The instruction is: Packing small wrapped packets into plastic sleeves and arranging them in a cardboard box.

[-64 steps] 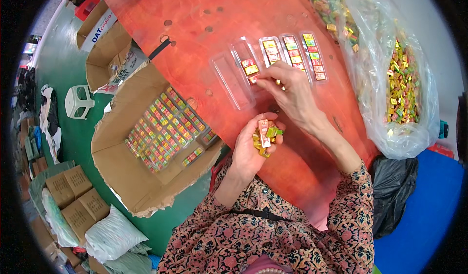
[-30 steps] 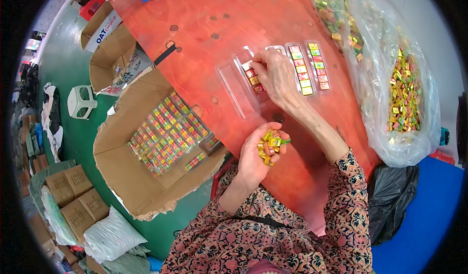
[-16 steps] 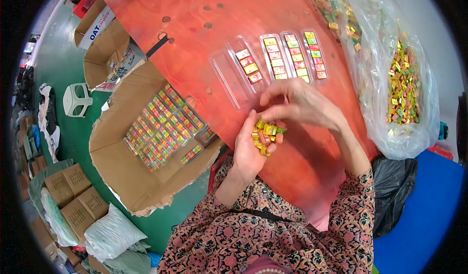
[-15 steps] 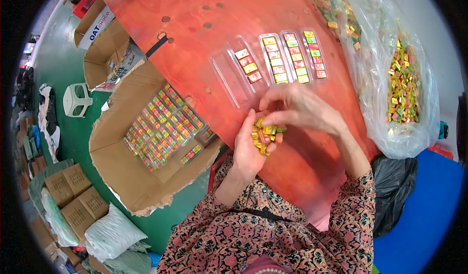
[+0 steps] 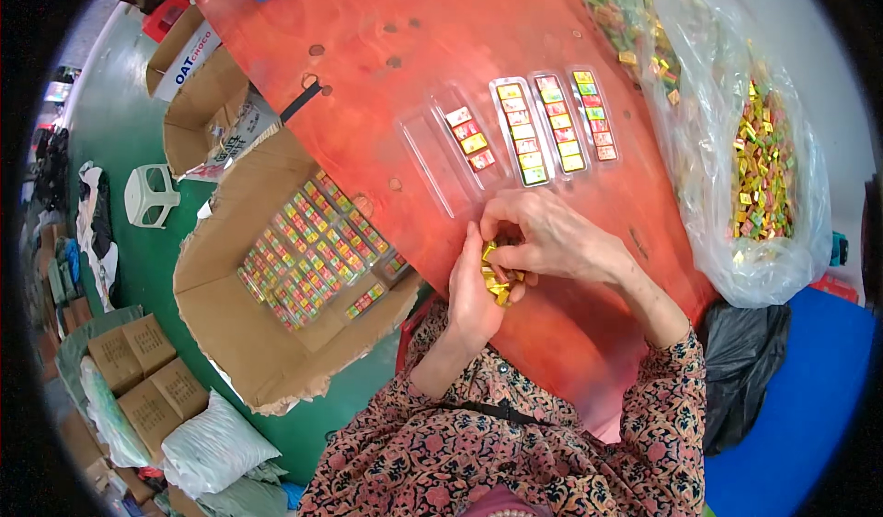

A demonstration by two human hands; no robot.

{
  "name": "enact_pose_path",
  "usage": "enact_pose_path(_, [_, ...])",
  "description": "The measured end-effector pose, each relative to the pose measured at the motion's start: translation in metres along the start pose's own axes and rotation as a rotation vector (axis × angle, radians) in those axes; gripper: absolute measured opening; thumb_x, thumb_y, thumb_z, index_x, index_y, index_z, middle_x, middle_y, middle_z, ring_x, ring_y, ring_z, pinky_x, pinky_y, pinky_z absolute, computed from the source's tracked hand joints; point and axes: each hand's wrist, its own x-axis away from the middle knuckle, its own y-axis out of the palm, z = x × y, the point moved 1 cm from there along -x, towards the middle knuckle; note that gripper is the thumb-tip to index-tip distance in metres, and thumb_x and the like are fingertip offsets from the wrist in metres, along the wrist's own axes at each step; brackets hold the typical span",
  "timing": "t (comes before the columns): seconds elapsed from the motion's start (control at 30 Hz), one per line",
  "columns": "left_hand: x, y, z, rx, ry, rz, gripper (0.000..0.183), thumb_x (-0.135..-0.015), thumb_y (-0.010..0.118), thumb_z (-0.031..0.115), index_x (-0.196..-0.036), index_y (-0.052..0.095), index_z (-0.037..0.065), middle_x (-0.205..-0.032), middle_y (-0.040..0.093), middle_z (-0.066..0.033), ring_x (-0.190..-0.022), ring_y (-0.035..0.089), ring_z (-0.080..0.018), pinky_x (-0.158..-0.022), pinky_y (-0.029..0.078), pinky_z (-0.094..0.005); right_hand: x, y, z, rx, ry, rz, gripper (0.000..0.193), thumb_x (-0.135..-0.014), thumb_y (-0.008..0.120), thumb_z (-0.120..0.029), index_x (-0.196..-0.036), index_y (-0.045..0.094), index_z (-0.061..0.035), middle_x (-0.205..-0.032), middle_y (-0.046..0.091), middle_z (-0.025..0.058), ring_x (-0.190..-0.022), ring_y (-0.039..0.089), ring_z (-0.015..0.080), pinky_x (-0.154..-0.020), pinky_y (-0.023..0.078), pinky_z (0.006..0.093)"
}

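Observation:
My left hand [image 5: 472,289] is cupped around a handful of small foil-wrapped candies [image 5: 498,289], mostly gold-yellow. Over that palm, my right hand [image 5: 543,236] has its thumb and fingers bent together among the candies; what lies between its fingertips is hidden. Just beyond my hands, a clear plastic tray [image 5: 451,99] lies with its lid [image 5: 421,172] folded out to the left. A short row of red, white and yellow candies [image 5: 470,137] sits in its middle. To its right stand three narrow clear trays [image 5: 521,131] with rows of candies.
At the right, a large clear plastic bag [image 5: 713,204] bulges with loose wrapped candies. Left of the red table [image 5: 359,103], an open cardboard box [image 5: 216,333] holds rows of filled trays. A white stool [image 5: 149,195], cartons and sacks stand on the green floor.
My right hand has come down and closed its fingers over the candies in my left palm. The whole view has shifted slightly; the trays look unchanged.

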Motion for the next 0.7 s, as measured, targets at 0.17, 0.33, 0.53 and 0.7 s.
enact_pose_path(0.17, [0.003,0.000,0.003,-0.060,-0.025,-0.012,0.047,-0.093,0.026,0.046,-0.104,0.050,0.007,-0.084,0.059,-0.0100,-0.063,0.055,-0.0163,-0.040,0.034,-0.0210,-0.026,-0.016,0.012,-0.295,0.060,0.274,0.015,-0.071,0.066,-0.013,-0.076,0.057,-0.0014,-0.069,0.059,0.0057,-0.064,0.056,0.0114,-0.058,0.045,0.0287])
enact_pose_path(0.33, [0.003,0.003,0.002,-0.067,-0.013,0.001,0.046,-0.094,0.024,0.040,-0.105,0.050,0.004,-0.085,0.060,-0.0118,-0.062,0.056,-0.0149,-0.041,0.036,-0.0205,-0.083,-0.030,0.031,0.137,-0.093,0.728,0.017,-0.069,0.067,-0.010,-0.075,0.058,0.0021,-0.072,0.057,0.0108,-0.066,0.059,0.0194,-0.059,0.046,0.0313])
enact_pose_path(0.53, [0.003,0.004,0.002,-0.056,-0.010,-0.001,0.045,-0.094,0.025,0.039,-0.106,0.050,0.004,-0.086,0.060,-0.0119,-0.063,0.056,-0.0150,-0.042,0.036,-0.0205,-0.101,-0.018,0.041,0.359,-0.135,0.785,0.016,-0.070,0.067,-0.010,-0.080,0.060,0.0004,-0.076,0.054,0.0132,-0.069,0.057,0.0286,-0.059,0.045,0.0362])
enact_pose_path(0.7, [0.005,0.002,0.005,-0.058,-0.003,0.002,0.045,-0.094,0.025,0.039,-0.105,0.051,0.004,-0.086,0.060,-0.0120,-0.063,0.056,-0.0154,-0.042,0.036,-0.0206,-0.099,-0.018,0.040,0.275,-0.124,0.780,0.012,-0.071,0.063,-0.007,-0.082,0.061,-0.0014,-0.076,0.053,0.0137,-0.072,0.056,0.0297,-0.062,0.044,0.0375])
